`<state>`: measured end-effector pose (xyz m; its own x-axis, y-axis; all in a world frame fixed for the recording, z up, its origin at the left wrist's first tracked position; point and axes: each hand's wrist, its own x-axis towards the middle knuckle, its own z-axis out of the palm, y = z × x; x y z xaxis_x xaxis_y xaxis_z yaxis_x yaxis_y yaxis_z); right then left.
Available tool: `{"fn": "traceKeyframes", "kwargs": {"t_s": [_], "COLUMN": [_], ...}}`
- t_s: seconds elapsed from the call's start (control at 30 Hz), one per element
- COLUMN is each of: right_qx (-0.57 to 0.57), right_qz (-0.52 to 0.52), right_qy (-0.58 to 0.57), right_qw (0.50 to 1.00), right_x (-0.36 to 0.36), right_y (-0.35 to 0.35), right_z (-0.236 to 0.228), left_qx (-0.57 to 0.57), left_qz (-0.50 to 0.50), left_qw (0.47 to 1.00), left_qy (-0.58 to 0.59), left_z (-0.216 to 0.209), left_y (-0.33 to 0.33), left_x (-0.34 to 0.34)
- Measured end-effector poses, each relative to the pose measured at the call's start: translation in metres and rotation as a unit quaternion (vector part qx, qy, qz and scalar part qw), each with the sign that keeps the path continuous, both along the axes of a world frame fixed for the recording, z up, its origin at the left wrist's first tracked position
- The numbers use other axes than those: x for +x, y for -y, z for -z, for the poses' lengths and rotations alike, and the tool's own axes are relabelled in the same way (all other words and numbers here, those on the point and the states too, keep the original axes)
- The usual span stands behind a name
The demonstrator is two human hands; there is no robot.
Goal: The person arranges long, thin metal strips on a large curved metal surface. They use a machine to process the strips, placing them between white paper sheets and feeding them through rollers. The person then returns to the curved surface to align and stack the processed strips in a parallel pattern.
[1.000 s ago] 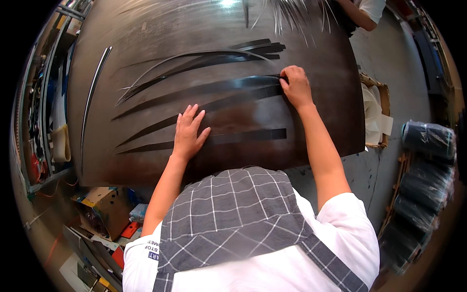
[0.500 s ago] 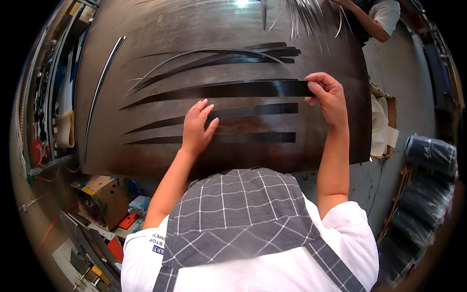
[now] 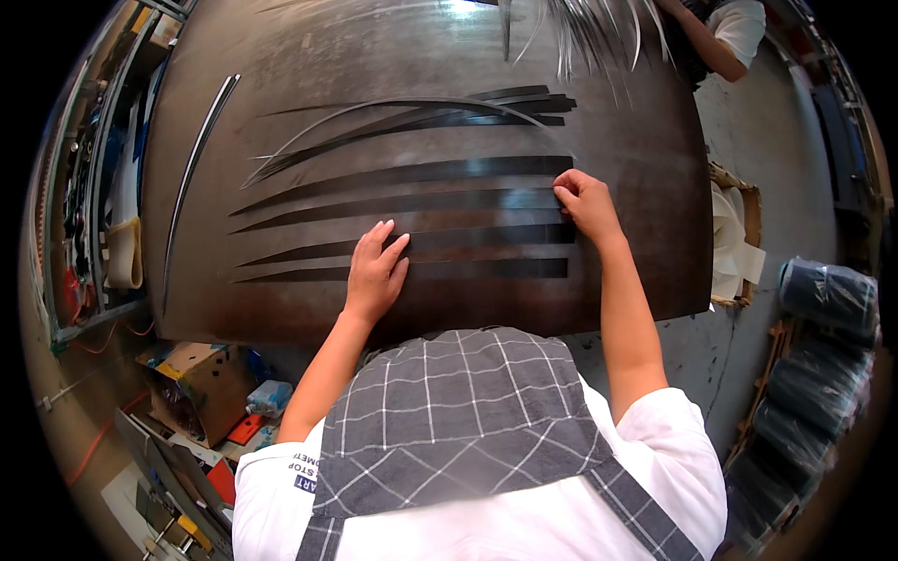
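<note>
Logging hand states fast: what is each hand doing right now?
Left hand: open, flat on a long black tapered strip.
Right hand: fingers curled at the end of another black strip; grip unclear.

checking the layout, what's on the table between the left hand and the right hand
In the head view, flat dark strips span the dark table between the left hand and right hand; nothing else lies there.
</note>
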<state>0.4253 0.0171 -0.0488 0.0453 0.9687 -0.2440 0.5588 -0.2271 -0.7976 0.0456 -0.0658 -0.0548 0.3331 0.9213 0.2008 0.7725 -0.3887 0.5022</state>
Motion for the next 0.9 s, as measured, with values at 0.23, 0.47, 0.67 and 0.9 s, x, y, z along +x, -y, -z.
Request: {"fn": "traceKeyframes", "kwargs": {"t_s": [0.23, 0.47, 0.67, 0.9], "right_qx": [0.201, 0.225, -0.018, -0.137], "right_qz": [0.048, -0.013, -0.178, -0.132], "right_qy": [0.242, 0.111, -0.161, -0.204], "right_qw": [0.948, 0.968, 0.971, 0.96], "right_x": [-0.017, -0.025, -0.032, -0.004], "right_y": [-0.05, -0.079, 0.0, 0.068], "right_z": [-0.009, -0.013, -0.078, -0.048], "left_qx": [0.016, 0.046, 0.123, -0.227], "left_qz": [-0.031, 0.014, 0.073, 0.155], "left_qw": [0.999, 0.996, 0.99, 0.961], "left_qy": [0.032, 0.077, -0.012, 0.013], "left_z": [-0.018, -0.038, -0.109, -0.093], "left_y": [-0.002, -0.041, -0.06, -0.056], "left_x": [0.009, 0.041, 0.085, 0.093]}}
